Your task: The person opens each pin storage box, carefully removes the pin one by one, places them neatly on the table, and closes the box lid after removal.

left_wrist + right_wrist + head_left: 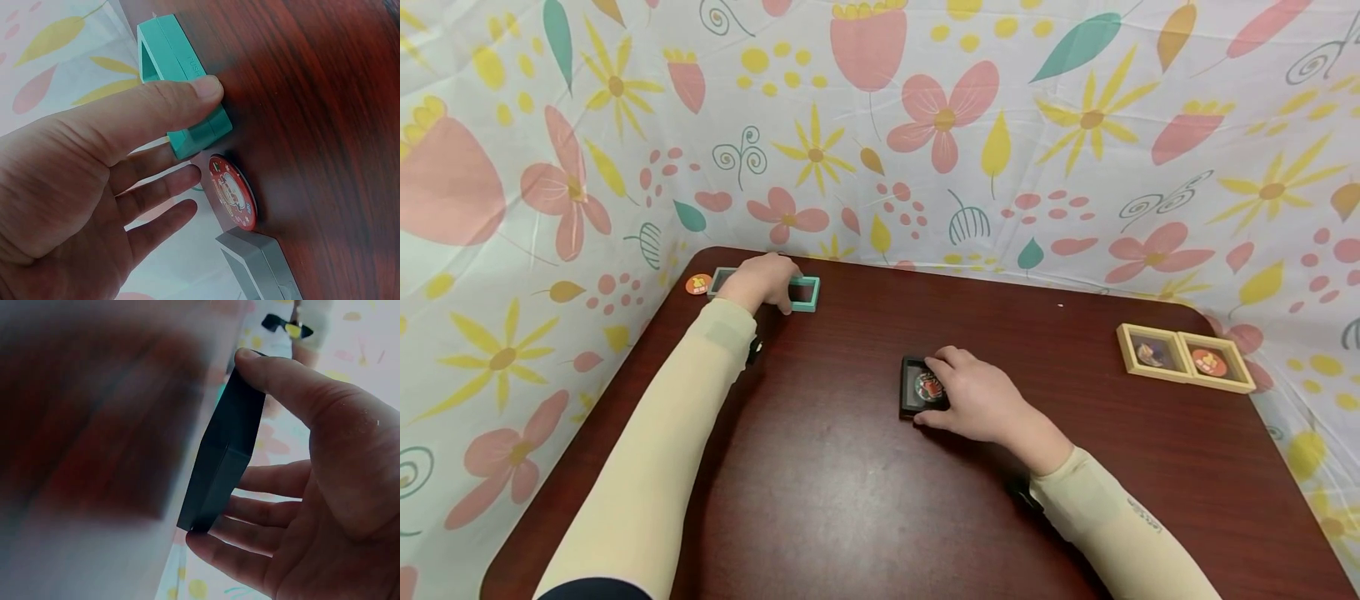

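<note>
- Nearest to me, I am seeing two forearms in cream sleeves reaching forward over a dark reddish-brown wooden table.
- The right hand is lying on a small black display case near the middle of the table; the thumb and fingers are curling round the case's edges, gripping it. A round red badge is showing inside the case.
- In the right wrist view, the thumb is pressing on one edge of the black case and the fingers are wrapping under it.
- Farther off, at the far left corner, the left hand is holding a teal rectangular case, the thumb pressing its side.
- Just beside the teal case, a round red-orange badge is lying on the table.
- At the far right, a light wooden two-compartment case is holding one badge in each compartment.
- Behind it all, a floral cloth backdrop is hanging.
</note>
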The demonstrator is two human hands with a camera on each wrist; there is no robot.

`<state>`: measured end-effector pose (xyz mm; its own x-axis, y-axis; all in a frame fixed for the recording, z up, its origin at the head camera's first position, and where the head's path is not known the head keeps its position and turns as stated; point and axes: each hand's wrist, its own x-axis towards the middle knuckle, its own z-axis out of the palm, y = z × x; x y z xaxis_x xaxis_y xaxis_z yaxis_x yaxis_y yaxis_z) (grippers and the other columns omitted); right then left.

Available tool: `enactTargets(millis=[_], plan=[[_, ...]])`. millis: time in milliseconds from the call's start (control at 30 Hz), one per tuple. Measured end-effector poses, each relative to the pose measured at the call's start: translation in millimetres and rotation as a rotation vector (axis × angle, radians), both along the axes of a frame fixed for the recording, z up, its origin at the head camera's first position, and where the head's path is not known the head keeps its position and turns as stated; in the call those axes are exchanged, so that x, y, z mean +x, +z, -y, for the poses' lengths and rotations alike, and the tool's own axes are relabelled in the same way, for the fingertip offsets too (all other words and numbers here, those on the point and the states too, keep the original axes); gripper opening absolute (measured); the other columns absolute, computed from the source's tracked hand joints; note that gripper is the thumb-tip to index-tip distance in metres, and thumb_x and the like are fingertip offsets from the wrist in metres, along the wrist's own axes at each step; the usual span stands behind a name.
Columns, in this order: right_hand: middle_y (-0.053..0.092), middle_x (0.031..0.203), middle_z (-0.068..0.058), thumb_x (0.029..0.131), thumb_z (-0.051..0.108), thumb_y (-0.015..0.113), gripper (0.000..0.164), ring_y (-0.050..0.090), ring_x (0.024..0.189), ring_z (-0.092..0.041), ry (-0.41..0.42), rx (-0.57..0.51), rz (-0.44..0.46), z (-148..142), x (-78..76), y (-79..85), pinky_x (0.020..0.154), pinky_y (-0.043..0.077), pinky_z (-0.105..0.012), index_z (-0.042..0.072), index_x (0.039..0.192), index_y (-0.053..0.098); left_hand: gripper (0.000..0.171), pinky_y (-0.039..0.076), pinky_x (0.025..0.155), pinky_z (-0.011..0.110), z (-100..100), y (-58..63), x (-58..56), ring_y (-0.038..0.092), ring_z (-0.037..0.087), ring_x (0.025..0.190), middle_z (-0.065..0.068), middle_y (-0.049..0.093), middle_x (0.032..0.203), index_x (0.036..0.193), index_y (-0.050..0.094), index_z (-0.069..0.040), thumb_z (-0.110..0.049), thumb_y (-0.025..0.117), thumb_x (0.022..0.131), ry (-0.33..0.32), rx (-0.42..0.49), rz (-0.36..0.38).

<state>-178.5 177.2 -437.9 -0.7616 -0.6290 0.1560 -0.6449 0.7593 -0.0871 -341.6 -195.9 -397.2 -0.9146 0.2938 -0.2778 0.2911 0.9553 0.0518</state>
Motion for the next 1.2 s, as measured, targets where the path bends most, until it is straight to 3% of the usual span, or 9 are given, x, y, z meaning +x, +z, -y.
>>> enactTargets(millis=[200,633,1033,1200], plan=[[0.055,0.123,-0.009,0.074,0.069,0.070,0.090,0.055,0.109,-0.023,0.033,0.036,0.003,10.1,7.9,-1.5,0.078,0.053,-0.039,0.001,0.132,0.057,0.056,0.047,0.082,0.045,-0.2,2.2,2.2,0.053,0.025,0.094,0.004,0.063,0.112,0.125,0.065,-0.017,-0.027,0.084,0.074,-0.006,0.002,-0.006],[0.053,0.124,-0.010,0.075,0.068,0.071,0.092,0.054,0.110,-0.025,0.081,0.086,0.000,15.4,16.9,-2.3,0.079,0.052,-0.037,-0.002,0.133,0.056,0.065,0.046,0.087,0.049,0.5,0.8,5.2,0.049,0.028,0.108,0.008,0.058,0.125,0.137,0.057,-0.017,-0.028,0.083,0.077,-0.006,-0.006,0.008],[0.050,0.132,-0.011,0.074,0.049,0.075,0.085,0.051,0.117,-0.024,0.106,0.094,0.066,8.9,15.6,1.6,0.084,0.051,-0.039,-0.001,0.138,0.051,0.062,0.043,0.086,0.046,1.9,-5.3,8.3,0.039,0.030,0.108,0.011,0.052,0.127,0.135,0.056,-0.013,-0.027,0.077,0.079,-0.069,-0.020,-0.030],[0.051,0.131,-0.011,0.074,0.049,0.076,0.085,0.051,0.117,-0.024,0.111,0.084,0.066,7.9,14.9,1.9,0.084,0.051,-0.040,-0.001,0.138,0.051,0.063,0.040,0.089,0.045,1.7,-8.5,9.9,0.037,0.031,0.108,0.013,0.049,0.127,0.136,0.055,-0.012,-0.028,0.075,0.079,-0.053,-0.009,-0.036]])
